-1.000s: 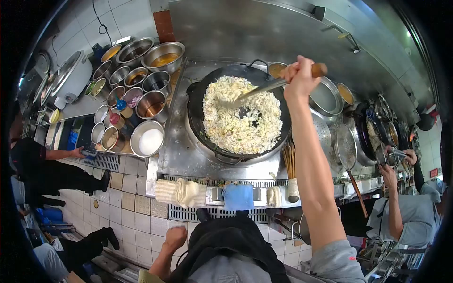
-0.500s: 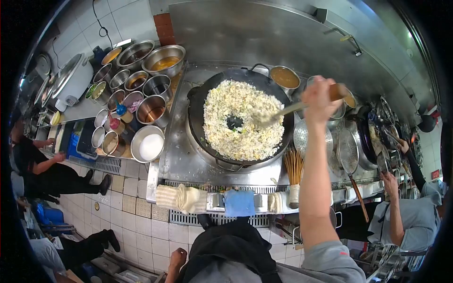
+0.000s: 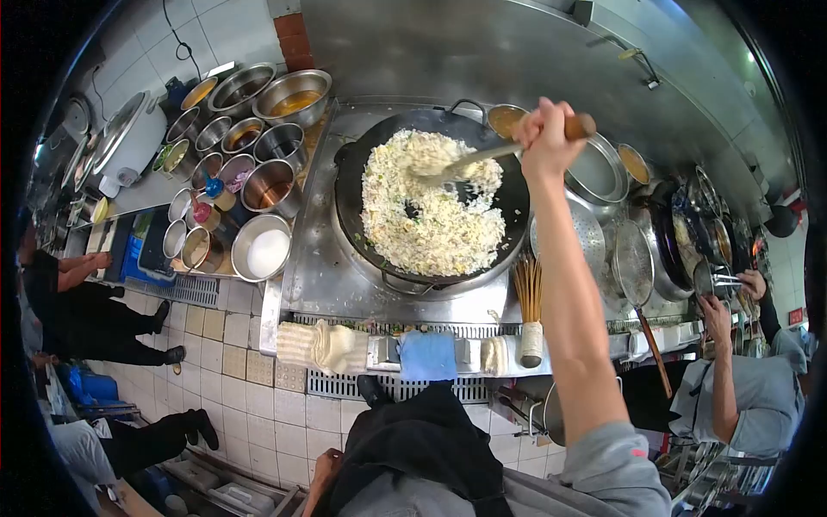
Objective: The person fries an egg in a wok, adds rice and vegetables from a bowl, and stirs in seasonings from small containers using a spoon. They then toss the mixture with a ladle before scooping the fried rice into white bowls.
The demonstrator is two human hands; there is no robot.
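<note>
My right hand (image 3: 549, 138) is closed around the wooden-ended handle of a long metal wok spatula (image 3: 482, 158). The tool slants down to the left, and its head is blurred among the rice. Fried rice with egg and green bits (image 3: 431, 228) lies in a rough ring in the large black wok (image 3: 349, 211), with dark metal showing near the middle and right. Low beside my body hangs my left hand (image 3: 327, 465), away from the counter; its fingers are mostly hidden.
Metal bowls and pots (image 3: 271, 188) crowd the left counter. A bamboo brush (image 3: 529, 310), folded cloths (image 3: 323, 346) and a blue cloth (image 3: 428, 355) line the front edge. Strainers (image 3: 634, 263) lie at right. A co-worker (image 3: 732, 392) stands at far right; other people are at left.
My right hand has moved left and slightly up. The spatula's head has swept from the rice's right side to its upper left, spreading the ring. My left hand stays low.
</note>
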